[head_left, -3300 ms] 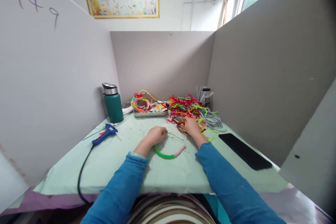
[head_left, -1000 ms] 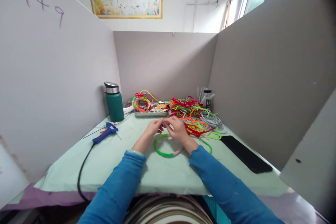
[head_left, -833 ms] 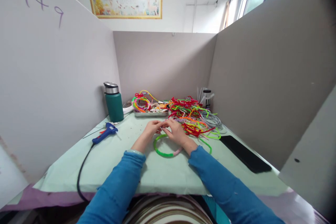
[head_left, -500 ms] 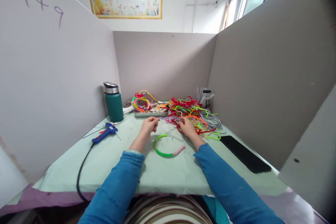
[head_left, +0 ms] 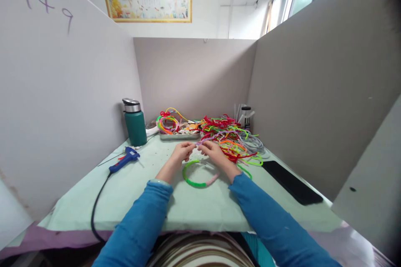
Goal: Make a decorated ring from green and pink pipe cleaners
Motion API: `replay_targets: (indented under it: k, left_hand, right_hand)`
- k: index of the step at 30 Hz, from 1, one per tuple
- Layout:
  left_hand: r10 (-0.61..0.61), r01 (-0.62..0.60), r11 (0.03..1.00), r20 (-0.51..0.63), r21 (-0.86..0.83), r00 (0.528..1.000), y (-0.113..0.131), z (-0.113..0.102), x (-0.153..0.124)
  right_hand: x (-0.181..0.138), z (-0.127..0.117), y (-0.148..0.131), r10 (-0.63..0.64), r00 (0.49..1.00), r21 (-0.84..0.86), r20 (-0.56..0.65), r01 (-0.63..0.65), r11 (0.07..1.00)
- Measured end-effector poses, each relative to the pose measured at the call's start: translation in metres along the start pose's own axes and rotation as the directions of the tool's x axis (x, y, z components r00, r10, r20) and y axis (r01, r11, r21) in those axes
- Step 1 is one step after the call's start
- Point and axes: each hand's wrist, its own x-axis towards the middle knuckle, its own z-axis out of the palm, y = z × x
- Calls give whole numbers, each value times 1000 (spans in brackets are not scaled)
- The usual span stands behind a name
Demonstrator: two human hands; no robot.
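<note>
My left hand is closed in a pinch on one end of a purple pipe cleaner. Close beside it, my right hand pinches the same pipe cleaner, whose free length runs up to the right over the pile. Below both hands, a ring lies flat on the table, wrapped in green with a pink stretch; my right wrist partly covers its far right side. Just behind my right hand is a tangled heap of pipe cleaners, mostly red, with orange, green and yellow among them.
On the left are a blue glue gun with its cord and a green bottle. A metal tray of small pieces and finished coloured rings stand at the back. To the right lie grey wire coils and a black phone.
My right hand has moved left, close to my left hand. The purple pipe cleaner, earlier stretched between the hands, now trails right. A green pipe cleaner shows beside my right wrist.
</note>
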Motion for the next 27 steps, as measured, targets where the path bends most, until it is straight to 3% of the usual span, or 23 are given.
replay_targets:
  k: [3, 12, 19, 25, 27]
  left_hand:
    - [-60, 56, 997, 69, 57, 996, -1, 3, -1]
    - [-178, 193, 978, 165, -82, 970, -3, 0, 0]
    - [-125, 165, 974, 237, -156, 963, -5, -4, 1]
    - [-131, 172, 983, 397, -68, 909, -1, -2, -4]
    - [-127, 153, 988, 390, -36, 912, -2, -2, -4]
  right_hand:
    - [-1, 6, -3, 61, 997, 172, -38, -54, 984]
    - [0, 0, -3, 122, 989, 310, -88, -89, 947]
    - [3, -2, 10, 134, 984, 340, -117, -87, 937]
    - [4, -2, 12, 162, 984, 361, -77, -124, 924]
    - [4, -3, 12, 165, 983, 369, -78, -125, 921]
